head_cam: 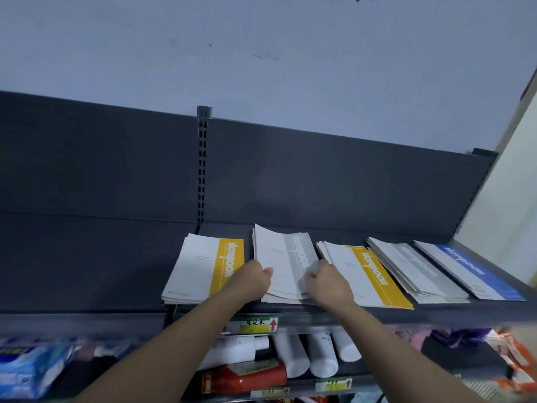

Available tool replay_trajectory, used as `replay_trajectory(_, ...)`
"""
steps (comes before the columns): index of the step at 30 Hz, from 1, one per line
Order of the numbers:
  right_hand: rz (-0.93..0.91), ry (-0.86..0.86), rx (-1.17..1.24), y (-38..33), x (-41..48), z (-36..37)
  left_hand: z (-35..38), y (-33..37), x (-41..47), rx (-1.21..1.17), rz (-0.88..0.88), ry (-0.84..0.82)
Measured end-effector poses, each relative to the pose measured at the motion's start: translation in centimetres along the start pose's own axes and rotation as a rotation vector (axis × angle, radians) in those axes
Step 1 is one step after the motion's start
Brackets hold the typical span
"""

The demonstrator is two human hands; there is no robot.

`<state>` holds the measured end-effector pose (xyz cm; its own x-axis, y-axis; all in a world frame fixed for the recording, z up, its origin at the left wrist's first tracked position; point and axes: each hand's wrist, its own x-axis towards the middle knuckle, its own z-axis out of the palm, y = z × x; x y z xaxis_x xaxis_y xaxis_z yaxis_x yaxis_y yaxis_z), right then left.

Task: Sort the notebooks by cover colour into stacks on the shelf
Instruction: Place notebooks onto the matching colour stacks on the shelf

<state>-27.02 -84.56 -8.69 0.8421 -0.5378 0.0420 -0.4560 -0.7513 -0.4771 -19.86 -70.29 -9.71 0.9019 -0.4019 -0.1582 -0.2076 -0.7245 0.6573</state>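
Both forearms reach up to the shelf [377, 314]. My left hand [252, 282] and right hand [329, 283] grasp the grey notebook stack [286, 266] by its side edges, apparently squaring it between two yellow stacks [203, 269].

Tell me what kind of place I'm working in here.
Probably a shop aisle: slotted dark metal shelving, a price label on the shelf edge, notebook stacks above, white bottles stocked below.
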Motion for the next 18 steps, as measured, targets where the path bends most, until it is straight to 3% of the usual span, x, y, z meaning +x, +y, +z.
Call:
replay_trajectory(11,-0.102,-0.081,-0.490,0.6,1.3,0.0,1.2,0.8,-0.2,0.326,-0.025,0.137)
replay_trajectory(18,-0.310,-0.005,-0.367,-0.9,1.7,-0.2,-1.7,0.1,-2.0,0.525,0.000,0.377)
